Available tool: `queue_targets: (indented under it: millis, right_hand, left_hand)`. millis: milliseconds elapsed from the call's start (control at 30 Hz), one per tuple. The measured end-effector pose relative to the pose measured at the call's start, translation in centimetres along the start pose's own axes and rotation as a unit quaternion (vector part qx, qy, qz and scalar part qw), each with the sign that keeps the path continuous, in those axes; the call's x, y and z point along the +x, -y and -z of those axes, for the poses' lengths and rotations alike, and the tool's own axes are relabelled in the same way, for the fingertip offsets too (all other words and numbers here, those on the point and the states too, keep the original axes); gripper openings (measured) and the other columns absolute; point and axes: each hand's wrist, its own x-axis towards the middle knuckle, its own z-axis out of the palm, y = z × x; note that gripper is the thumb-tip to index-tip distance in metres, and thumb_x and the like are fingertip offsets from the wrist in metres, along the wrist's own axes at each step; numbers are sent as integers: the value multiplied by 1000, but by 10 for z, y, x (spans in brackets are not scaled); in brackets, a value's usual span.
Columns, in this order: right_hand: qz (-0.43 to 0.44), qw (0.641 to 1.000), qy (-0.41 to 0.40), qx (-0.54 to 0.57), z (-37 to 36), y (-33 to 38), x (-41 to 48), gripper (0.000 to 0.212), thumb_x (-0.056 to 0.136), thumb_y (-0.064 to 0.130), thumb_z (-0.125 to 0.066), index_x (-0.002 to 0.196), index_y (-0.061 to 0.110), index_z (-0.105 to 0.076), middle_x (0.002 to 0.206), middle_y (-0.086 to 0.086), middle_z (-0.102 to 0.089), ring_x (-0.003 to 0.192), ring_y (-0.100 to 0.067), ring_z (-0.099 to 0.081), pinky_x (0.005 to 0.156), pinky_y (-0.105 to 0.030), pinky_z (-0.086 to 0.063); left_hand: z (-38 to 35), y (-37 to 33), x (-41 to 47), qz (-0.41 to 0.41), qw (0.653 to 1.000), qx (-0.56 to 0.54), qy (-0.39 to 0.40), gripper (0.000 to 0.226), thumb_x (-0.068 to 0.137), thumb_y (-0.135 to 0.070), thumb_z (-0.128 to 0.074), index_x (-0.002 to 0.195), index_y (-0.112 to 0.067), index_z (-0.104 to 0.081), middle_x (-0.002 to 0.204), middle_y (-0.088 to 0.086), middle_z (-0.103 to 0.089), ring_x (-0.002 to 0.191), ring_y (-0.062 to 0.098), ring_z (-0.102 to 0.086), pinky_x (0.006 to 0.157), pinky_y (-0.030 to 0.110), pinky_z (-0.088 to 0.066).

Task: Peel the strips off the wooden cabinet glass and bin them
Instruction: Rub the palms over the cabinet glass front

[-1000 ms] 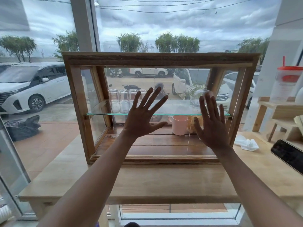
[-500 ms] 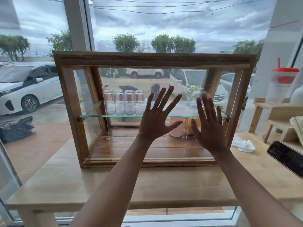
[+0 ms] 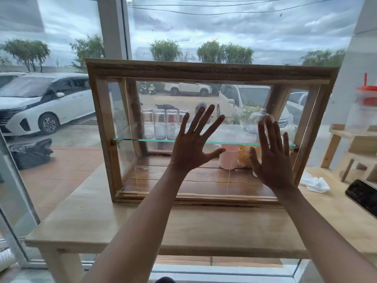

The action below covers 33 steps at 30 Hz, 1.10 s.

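A wooden cabinet (image 3: pixel 210 71) with glass panels stands on a pale wooden table (image 3: pixel 183 227) before a big window. My left hand (image 3: pixel 192 149) is raised flat in front of the front glass, fingers spread, holding nothing. My right hand (image 3: pixel 272 160) is up beside it, fingers apart, also empty. Whether the palms touch the glass I cannot tell. A glass shelf (image 3: pixel 130 139) inside carries several clear jars (image 3: pixel 160 124) and a glass dome (image 3: pixel 258 121). A pink mug (image 3: pixel 229 159) sits on the cabinet floor. No strips are clearly visible on the glass.
A crumpled white cloth (image 3: pixel 315 183) and a dark phone (image 3: pixel 362 196) lie on the table to the right. A wooden rack (image 3: pixel 350 148) with a red-lidded container (image 3: pixel 366 103) stands at far right. Outside, a black rubbish bag (image 3: pixel 30 153) lies on the pavement.
My view and both hands have shifted rightward along the cabinet front; the left hand now sits right of the jars. Both hands stay open and empty.
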Motion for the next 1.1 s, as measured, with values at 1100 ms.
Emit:
queue_targets:
  millis: [1100]
  right_hand:
    - [-28, 1000, -5, 8, -4, 12, 0, 71, 97, 27, -38, 161, 10, -10, 169, -8, 2, 157, -25, 2, 125, -56, -10]
  left_hand:
    - [22, 36, -11, 83, 996, 14, 3, 102, 83, -87, -43, 161, -25, -21, 169, 15, -5, 157, 35, -1, 125, 60, 3]
